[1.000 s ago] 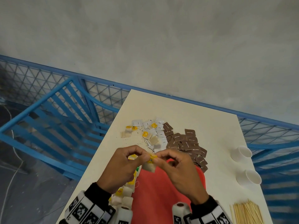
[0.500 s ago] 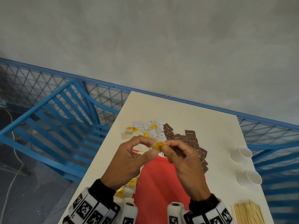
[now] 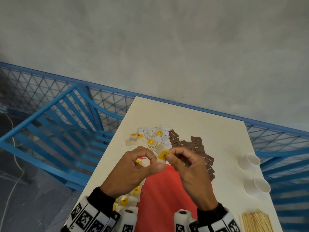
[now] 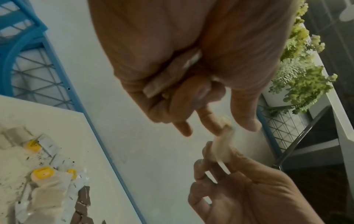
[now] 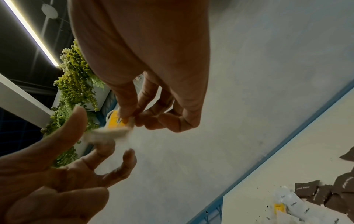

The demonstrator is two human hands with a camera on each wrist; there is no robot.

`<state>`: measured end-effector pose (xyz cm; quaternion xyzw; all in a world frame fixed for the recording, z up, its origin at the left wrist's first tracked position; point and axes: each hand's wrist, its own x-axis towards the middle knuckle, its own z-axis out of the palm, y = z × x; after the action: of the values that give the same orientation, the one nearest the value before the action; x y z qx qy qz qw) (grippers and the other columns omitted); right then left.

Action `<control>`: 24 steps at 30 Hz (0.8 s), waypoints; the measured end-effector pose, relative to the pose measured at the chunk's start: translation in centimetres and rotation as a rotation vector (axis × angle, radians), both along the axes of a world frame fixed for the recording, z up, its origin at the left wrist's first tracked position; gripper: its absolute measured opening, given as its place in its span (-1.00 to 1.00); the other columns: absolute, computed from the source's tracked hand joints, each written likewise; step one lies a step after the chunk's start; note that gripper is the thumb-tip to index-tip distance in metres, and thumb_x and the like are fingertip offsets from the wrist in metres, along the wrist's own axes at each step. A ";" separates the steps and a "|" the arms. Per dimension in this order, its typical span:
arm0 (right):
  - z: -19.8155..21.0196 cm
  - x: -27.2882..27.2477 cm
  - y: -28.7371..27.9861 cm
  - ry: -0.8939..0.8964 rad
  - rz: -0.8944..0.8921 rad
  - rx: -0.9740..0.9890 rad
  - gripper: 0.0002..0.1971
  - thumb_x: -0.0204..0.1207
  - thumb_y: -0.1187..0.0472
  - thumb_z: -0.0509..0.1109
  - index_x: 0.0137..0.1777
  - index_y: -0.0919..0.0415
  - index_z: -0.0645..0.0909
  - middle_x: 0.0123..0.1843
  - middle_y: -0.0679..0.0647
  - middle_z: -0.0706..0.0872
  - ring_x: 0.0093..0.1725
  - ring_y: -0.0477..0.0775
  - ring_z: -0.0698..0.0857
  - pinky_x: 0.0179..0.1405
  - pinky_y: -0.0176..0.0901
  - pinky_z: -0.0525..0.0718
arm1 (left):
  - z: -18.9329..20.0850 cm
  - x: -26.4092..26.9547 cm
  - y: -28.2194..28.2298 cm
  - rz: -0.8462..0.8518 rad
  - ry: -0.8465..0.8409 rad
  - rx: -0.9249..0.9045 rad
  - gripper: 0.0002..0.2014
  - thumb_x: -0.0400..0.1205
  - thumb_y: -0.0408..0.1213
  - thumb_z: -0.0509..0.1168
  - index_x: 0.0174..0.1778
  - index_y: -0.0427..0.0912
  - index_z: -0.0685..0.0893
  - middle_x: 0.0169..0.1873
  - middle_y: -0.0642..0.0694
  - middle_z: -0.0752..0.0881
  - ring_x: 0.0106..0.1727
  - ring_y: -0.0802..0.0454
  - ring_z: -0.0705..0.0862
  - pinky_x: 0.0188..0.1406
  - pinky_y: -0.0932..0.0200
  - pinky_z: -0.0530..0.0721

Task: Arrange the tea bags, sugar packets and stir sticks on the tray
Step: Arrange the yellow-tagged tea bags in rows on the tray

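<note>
Yellow-tagged tea bag (image 3: 162,155) held up between both hands above the red tray (image 3: 164,195).

Head view: the left hand (image 3: 133,173) and right hand (image 3: 189,169) meet over the tray's far end, each pinching the same tea bag, the right fingertips on its yellow tag; more tea bags (image 3: 132,196) lie in a row along the tray's left edge, while loose tea bags, white sugar packets (image 3: 164,135) and brown sugar packets (image 3: 196,145) lie heaped on the white table (image 3: 200,121) beyond, two paper cups (image 3: 250,161) stand at the right and stir sticks (image 3: 256,222) lie at the near right corner. Left wrist view: the left thumb and forefinger nip the pale bag (image 4: 223,145), and the right hand's (image 4: 247,188) fingers curl round its lower end. Right wrist view: the right fingertips (image 5: 124,115) clamp the yellow tag (image 5: 114,120), with the blurred bag trailing to the left hand (image 5: 57,174).
</note>
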<state>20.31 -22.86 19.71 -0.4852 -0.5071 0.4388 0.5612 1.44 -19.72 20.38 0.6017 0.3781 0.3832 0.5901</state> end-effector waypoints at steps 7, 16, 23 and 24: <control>-0.2 -0.3 0.5 -0.015 0.041 -0.023 -0.89 0.50 0.28 0.50 -0.10 0.35 0.74 -0.27 0.08 0.79 -0.26 -0.11 0.71 -0.21 -0.37 0.64 | -0.3 -0.6 0.4 0.090 -0.008 0.002 -0.75 0.54 -0.02 0.47 0.09 0.02 0.74 0.04 -0.03 0.79 -0.69 0.07 0.30 -0.72 0.33 0.32; -0.8 -2.6 2.2 -0.165 0.105 -0.058 -0.88 0.54 0.20 0.51 -0.07 0.26 0.76 -0.16 0.13 0.82 -0.10 0.11 0.78 -0.06 0.05 0.72 | -1.7 -1.9 0.9 0.223 -0.016 -0.082 -0.78 0.52 -0.12 0.48 0.05 -0.03 0.73 -0.05 -0.06 0.80 -0.70 0.12 0.38 -0.72 0.26 0.35; -1.4 -4.2 3.6 -0.204 0.140 -0.077 -0.95 0.54 0.22 0.52 -0.06 0.18 0.77 -0.18 0.03 0.80 -0.17 -0.04 0.70 -0.09 -0.01 0.70 | -2.1 -3.5 1.7 0.163 0.014 -0.026 -0.90 0.59 -0.33 0.44 -0.13 -0.30 0.73 -0.19 -0.32 0.82 -0.63 0.37 0.53 -0.58 0.52 0.44; -1.6 -4.4 3.6 -0.188 0.152 -0.090 -0.95 0.53 0.23 0.53 -0.04 0.15 0.78 -0.18 0.00 0.80 -0.16 -0.07 0.69 -0.09 -0.11 0.71 | -2.4 -3.7 1.9 0.185 -0.009 -0.061 -0.87 0.57 -0.27 0.45 -0.13 -0.28 0.73 -0.20 -0.31 0.82 -0.67 0.24 0.49 -0.65 0.35 0.40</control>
<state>15.86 -19.25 18.13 -0.5091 -0.5726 0.4550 0.4538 -2.30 -17.83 17.95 0.5443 0.4410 0.4272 0.5716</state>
